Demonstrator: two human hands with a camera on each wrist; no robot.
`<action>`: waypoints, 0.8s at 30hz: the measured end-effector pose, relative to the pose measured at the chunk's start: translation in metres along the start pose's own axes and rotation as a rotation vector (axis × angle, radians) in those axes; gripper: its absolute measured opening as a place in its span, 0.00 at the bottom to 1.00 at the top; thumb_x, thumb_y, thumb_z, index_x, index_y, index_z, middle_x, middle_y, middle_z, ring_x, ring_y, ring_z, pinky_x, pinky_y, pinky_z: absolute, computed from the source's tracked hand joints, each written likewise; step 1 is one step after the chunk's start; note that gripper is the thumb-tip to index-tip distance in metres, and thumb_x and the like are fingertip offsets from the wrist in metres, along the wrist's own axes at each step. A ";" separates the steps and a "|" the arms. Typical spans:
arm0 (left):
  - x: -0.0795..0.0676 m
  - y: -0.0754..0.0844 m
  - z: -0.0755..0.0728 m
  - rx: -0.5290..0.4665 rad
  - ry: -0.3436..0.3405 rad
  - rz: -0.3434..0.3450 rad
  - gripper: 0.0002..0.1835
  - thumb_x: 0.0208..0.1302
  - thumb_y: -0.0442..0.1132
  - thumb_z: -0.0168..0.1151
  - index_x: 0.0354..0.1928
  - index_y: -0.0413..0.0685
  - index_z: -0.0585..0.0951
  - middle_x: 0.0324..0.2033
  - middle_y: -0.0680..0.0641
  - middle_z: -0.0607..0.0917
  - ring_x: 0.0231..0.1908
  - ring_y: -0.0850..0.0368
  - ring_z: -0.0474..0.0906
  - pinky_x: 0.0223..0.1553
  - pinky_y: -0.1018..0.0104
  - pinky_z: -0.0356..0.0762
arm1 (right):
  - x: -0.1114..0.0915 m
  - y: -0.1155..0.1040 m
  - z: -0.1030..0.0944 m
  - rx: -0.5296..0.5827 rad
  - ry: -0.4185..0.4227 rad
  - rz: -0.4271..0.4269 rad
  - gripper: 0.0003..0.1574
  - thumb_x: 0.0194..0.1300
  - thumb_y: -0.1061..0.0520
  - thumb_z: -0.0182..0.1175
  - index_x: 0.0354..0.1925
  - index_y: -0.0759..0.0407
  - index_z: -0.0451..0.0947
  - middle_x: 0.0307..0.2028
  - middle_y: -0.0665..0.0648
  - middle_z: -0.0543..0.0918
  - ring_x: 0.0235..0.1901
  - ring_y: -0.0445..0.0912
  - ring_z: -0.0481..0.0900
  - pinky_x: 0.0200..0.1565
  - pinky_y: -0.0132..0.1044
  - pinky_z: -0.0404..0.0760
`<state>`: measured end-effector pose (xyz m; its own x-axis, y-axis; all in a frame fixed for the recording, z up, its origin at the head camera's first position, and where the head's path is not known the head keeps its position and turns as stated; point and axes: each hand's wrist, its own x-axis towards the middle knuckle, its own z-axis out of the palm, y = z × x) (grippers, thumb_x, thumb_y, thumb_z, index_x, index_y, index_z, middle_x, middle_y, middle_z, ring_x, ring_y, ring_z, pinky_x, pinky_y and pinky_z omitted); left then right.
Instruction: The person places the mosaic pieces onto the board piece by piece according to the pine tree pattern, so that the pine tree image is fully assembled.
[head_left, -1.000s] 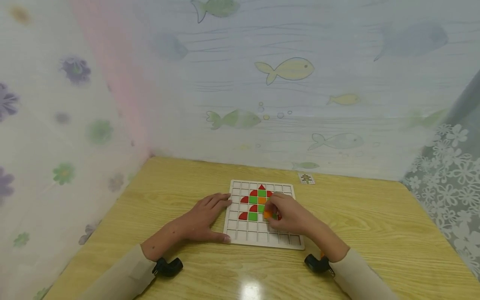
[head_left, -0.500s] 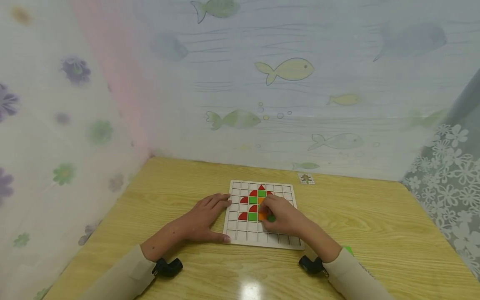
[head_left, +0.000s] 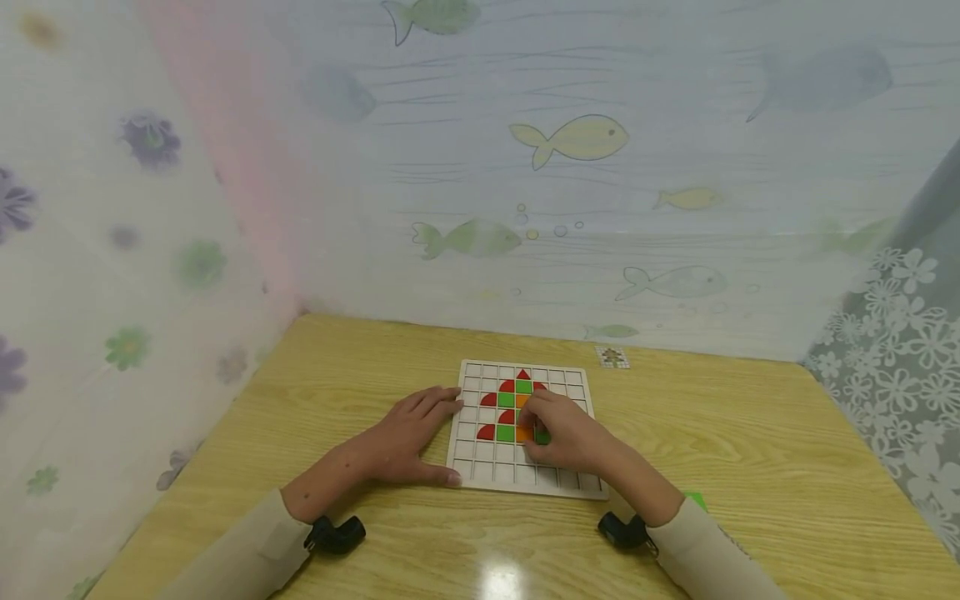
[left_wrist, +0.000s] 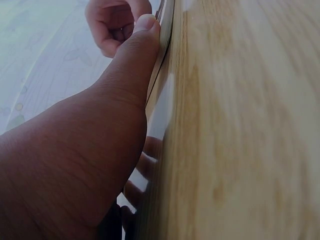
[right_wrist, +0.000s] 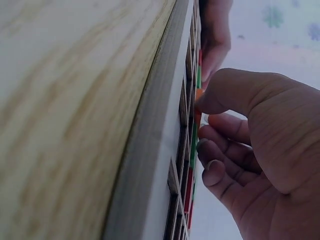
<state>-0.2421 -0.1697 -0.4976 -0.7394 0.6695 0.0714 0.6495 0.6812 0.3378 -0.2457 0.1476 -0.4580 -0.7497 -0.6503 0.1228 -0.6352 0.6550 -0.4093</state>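
Observation:
A white gridded puzzle board (head_left: 483, 473) lies on the table, with red, green and orange tiles set in some of its cells as a tiered shape. My left hand (head_left: 401, 442) rests at the board's left edge, its fingers on the upper side and the thumb at the lower left corner. Over the middle of the board, my right hand (head_left: 572, 429) pinches an orange square tile (head_left: 522, 435) right at a cell beside a green tile (head_left: 506, 433). In the right wrist view the thumb touches orange at the board's surface. The right hand hides several cells behind it.
A small patterned card (head_left: 612, 357) lies on the wooden table (head_left: 360, 358) near the back wall. Something bright green (head_left: 697, 500) shows beside the right sleeve. Fabric walls with fish and flower prints stand behind and to the left.
My right hand has moved a little left, bringing the orange tile down to the cell beside the green one. The green thing by the right sleeve came into view. My left hand stays put.

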 end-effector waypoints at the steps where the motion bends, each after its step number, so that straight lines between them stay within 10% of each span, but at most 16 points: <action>1: 0.000 0.000 0.000 0.001 0.000 0.000 0.61 0.58 0.84 0.59 0.84 0.54 0.59 0.84 0.49 0.54 0.83 0.42 0.48 0.77 0.36 0.54 | 0.000 0.000 0.000 -0.001 0.003 0.000 0.12 0.60 0.62 0.71 0.42 0.56 0.81 0.35 0.48 0.78 0.35 0.44 0.75 0.39 0.34 0.77; 24: -0.002 0.002 -0.001 0.010 -0.007 -0.004 0.62 0.57 0.85 0.57 0.84 0.53 0.59 0.84 0.49 0.54 0.83 0.43 0.48 0.78 0.37 0.55 | -0.026 0.007 -0.010 0.004 0.069 0.004 0.13 0.63 0.61 0.74 0.45 0.56 0.83 0.39 0.50 0.80 0.33 0.41 0.74 0.37 0.32 0.78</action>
<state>-0.2400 -0.1698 -0.4964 -0.7405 0.6690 0.0641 0.6486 0.6865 0.3288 -0.2324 0.1731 -0.4553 -0.7632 -0.6196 0.1835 -0.6318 0.6558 -0.4131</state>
